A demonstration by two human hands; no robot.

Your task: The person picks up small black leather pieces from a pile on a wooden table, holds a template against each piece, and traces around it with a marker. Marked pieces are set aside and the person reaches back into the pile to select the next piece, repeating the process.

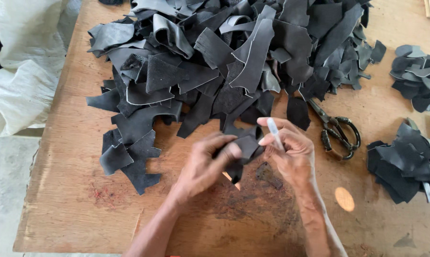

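Note:
My left hand [206, 162] and my right hand [291, 152] both grip one small black leather scrap [246, 143] above the wooden table [76, 209]. A thin white pen [275, 133] also sits between the fingers of my right hand, pointing up. Just beyond my hands lies a big heap of black leather scraps [224, 57]. A dark cut shape [267, 173] lies on the table under my right hand.
Old metal scissors [336, 131] lie right of my hands, partly under the heap. Two smaller piles of black pieces sit at the right edge, one far [417, 76] and one near [405, 162]. White sacks [19, 66] stand off the table's left side.

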